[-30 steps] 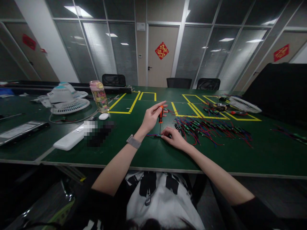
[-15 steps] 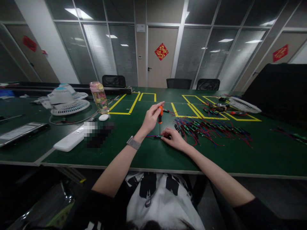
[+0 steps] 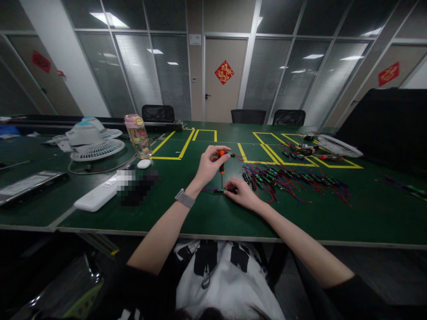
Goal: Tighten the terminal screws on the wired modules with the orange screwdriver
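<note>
Right now my left hand (image 3: pixel 209 165) is curled around the orange handle of a small screwdriver (image 3: pixel 221 165), fingers closed on it from above, holding it upright so that its thin shaft points straight down. The tip meets a little green circuit board (image 3: pixel 220 190) lying flat on the green worktop (image 3: pixel 207 213), near its front edge and just ahead of me. My right hand (image 3: pixel 243 192) lies low on the worktop just right of the board, fingers pressed together at the board's right end to pin it; whether they grip it or only press on it I cannot tell. Short red and blue leads stick out from the board to the left.

Just beyond my right hand, a heap of wired boards (image 3: pixel 293 180) with red and blue wires spreads across the worktop toward the right, near the yellow tape outlines (image 3: pixel 187 144). Off to my left, well apart from my hands, stand a clear water bottle (image 3: pixel 138 135) with a pink cap and a white desk fan (image 3: pixel 91 142) lying on its back. A white power strip (image 3: pixel 98 194) lies nearer the front edge on that side.
</note>
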Demonstrator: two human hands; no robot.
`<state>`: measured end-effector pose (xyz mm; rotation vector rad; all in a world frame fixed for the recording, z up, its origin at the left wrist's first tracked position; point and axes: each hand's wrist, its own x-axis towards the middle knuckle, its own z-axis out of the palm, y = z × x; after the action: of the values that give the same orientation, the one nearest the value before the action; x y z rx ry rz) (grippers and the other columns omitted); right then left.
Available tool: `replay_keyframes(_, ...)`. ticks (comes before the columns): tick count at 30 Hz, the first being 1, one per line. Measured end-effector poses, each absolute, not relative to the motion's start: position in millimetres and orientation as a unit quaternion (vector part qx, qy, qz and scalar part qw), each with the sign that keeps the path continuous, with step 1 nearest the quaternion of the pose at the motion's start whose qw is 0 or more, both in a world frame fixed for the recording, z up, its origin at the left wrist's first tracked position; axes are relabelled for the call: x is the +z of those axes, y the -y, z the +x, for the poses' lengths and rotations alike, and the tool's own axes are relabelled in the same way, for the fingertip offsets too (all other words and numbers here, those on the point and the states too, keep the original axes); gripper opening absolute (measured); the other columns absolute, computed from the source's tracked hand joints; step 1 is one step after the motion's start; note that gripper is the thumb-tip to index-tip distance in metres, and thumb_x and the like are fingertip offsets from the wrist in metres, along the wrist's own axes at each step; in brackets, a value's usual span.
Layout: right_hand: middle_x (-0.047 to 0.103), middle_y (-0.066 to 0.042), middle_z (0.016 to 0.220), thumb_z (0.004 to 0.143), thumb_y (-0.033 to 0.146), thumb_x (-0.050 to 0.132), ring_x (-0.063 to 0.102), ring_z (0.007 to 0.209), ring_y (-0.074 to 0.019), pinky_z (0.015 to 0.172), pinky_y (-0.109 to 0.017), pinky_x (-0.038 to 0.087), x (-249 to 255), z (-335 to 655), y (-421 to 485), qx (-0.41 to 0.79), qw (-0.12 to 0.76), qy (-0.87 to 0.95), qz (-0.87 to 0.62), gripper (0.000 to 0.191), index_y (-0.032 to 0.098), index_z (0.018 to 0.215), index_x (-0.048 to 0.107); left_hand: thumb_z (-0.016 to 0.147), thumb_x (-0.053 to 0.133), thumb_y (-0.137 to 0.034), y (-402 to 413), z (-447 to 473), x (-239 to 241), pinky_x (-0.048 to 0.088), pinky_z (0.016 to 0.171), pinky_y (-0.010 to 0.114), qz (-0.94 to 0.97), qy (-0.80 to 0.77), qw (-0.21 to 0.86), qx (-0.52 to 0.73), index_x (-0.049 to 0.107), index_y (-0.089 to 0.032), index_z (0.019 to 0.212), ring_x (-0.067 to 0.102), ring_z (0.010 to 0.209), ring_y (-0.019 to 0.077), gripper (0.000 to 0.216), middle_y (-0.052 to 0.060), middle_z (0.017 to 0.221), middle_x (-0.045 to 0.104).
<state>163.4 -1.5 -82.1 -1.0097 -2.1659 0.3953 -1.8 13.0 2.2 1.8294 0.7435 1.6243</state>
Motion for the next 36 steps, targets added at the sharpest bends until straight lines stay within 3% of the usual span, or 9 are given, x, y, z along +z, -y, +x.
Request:
replay_keyframes(4, 0.055, -0.001, 0.075, 0.076, 0.012, 0.059, 0.052, 0.067, -0.0132, 0.063, -0.025, 0.042, -80.2, 163.8, 2.9, 0.155, 0.351, 0.840, -0.383, 0.006, 0.017, 0.080, 0.060, 0.089, 0.049, -0.026, -18.9, -1.7, -1.1, 0.050, 0.086, 0.030, 0.681, -0.230, 0.364, 0.592, 0.064, -0.022, 0.114, 0.062, 0.097, 0.0147, 0.029, 0.007, 0.118, 0.061)
replay_keyframes(8, 0.055, -0.001, 0.075, 0.075, 0.011, 0.057, 0.052, 0.068, -0.0134, 0.064, -0.025, 0.042, -78.2, 163.4, 4.3, 0.157, 0.347, 0.842, -0.383, 0.008, 0.017, 0.080, 0.060, 0.089, 0.050, -0.027, -20.1, 0.5, -2.4, 0.053, 0.085, 0.035, 0.642, -0.181, 0.459, 0.586, 0.058, -0.019, 0.121, 0.063, 0.101, 0.0193, 0.034, 0.011, 0.125, 0.059)
replay_keyframes(15, 0.056, -0.001, 0.075, 0.076, 0.010, 0.057, 0.052, 0.068, -0.0137, 0.064, -0.026, 0.042, -78.2, 163.2, 4.6, 0.153, 0.345, 0.842, -0.386, 0.008, 0.016, 0.081, 0.060, 0.076, 0.068, -0.026, -15.4, -0.6, 0.8, 0.051, 0.067, 0.024, 0.665, -0.262, 0.335, 0.614, 0.067, -0.018, 0.101, 0.062, 0.074, 0.0115, 0.026, 0.004, 0.090, 0.068)
replay_keyframes(20, 0.056, -0.001, 0.075, 0.076, 0.011, 0.059, 0.053, 0.067, -0.0135, 0.063, -0.025, 0.042, -80.1, 163.6, 2.9, 0.152, 0.346, 0.840, -0.389, 0.007, 0.017, 0.081, 0.060, 0.078, 0.066, -0.031, -19.2, -2.4, -0.7, 0.049, 0.071, 0.023, 0.675, -0.284, 0.283, 0.619, 0.069, -0.020, 0.096, 0.061, 0.085, 0.0134, 0.021, 0.005, 0.101, 0.066)
replay_keyframes(23, 0.056, -0.001, 0.076, 0.076, 0.014, 0.062, 0.053, 0.068, -0.0137, 0.064, -0.026, 0.043, -81.5, 164.3, 1.5, 0.147, 0.344, 0.842, -0.389, 0.007, 0.016, 0.083, 0.062, 0.087, 0.054, -0.030, -22.0, -1.9, -1.9, 0.050, 0.083, 0.028, 0.673, -0.253, 0.340, 0.606, 0.066, -0.022, 0.110, 0.062, 0.098, 0.0157, 0.027, 0.007, 0.116, 0.064)
replay_keyframes(26, 0.056, -0.001, 0.077, 0.077, 0.015, 0.062, 0.054, 0.068, -0.0136, 0.064, -0.026, 0.043, -82.8, 164.9, 0.5, 0.145, 0.342, 0.843, -0.389, 0.008, 0.017, 0.084, 0.063, 0.089, 0.050, -0.029, -21.6, -0.2, -2.1, 0.050, 0.089, 0.034, 0.653, -0.194, 0.427, 0.595, 0.061, -0.020, 0.118, 0.062, 0.106, 0.0191, 0.033, 0.009, 0.118, 0.065)
replay_keyframes(29, 0.056, -0.002, 0.078, 0.078, 0.015, 0.062, 0.054, 0.068, -0.0135, 0.065, -0.026, 0.044, -83.2, 164.9, 0.4, 0.148, 0.340, 0.844, -0.388, 0.006, 0.016, 0.084, 0.064, 0.084, 0.058, -0.030, -17.8, 1.0, -0.5, 0.050, 0.089, 0.035, 0.640, -0.193, 0.439, 0.601, 0.064, -0.018, 0.114, 0.065, 0.098, 0.0183, 0.032, 0.009, 0.105, 0.069)
replay_keyframes(32, 0.055, -0.002, 0.078, 0.079, 0.016, 0.061, 0.054, 0.068, -0.0136, 0.065, -0.026, 0.043, -82.6, 164.6, 1.0, 0.148, 0.340, 0.844, -0.387, 0.005, 0.016, 0.083, 0.065, 0.077, 0.068, -0.028, -14.1, 0.9, 1.3, 0.051, 0.079, 0.030, 0.646, -0.235, 0.391, 0.612, 0.068, -0.017, 0.104, 0.066, 0.080, 0.0142, 0.029, 0.006, 0.093, 0.071)
replay_keyframes(36, 0.055, -0.002, 0.077, 0.079, 0.017, 0.062, 0.054, 0.068, -0.0136, 0.064, -0.026, 0.043, -81.2, 164.4, 2.1, 0.147, 0.340, 0.843, -0.391, 0.006, 0.016, 0.084, 0.064, 0.072, 0.073, -0.027, -13.2, 0.3, 1.8, 0.049, 0.069, 0.024, 0.658, -0.275, 0.321, 0.624, 0.070, -0.018, 0.092, 0.062, 0.077, 0.0121, 0.022, 0.004, 0.094, 0.068)
